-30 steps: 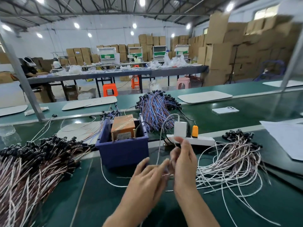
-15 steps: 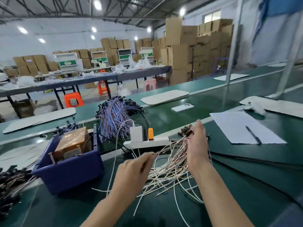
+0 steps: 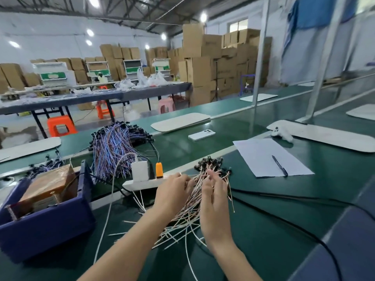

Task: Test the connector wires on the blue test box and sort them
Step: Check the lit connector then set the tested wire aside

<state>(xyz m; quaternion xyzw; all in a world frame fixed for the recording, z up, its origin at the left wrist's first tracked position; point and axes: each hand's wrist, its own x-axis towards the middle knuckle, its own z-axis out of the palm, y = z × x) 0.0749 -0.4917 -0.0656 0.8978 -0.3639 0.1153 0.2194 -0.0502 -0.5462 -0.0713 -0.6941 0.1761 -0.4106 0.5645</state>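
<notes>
A pile of white and pink connector wires (image 3: 183,219) with black plugs at the far end lies on the green table, centre. My left hand (image 3: 172,192) grips the pile from the left, fingers curled into the strands. From the right, my right hand (image 3: 215,194) presses against it with fingers fairly straight, pointing up; its thumb is hidden. The blue test box (image 3: 46,226) stands at the lower left with a brown unit (image 3: 48,184) inside, apart from both hands. A second bundle of blue and purple wires (image 3: 115,147) lies behind it.
A white power strip (image 3: 140,183) with a charger and an orange plug sits just behind my hands. To the right lie a paper sheet (image 3: 261,153) with a pen (image 3: 280,166), a phone (image 3: 201,135) and black cables (image 3: 284,197). White pads lie on the belt.
The view has swung right, away from the test box. Both hands have moved from a single wire to the white wire pile and now close on it from both sides.
</notes>
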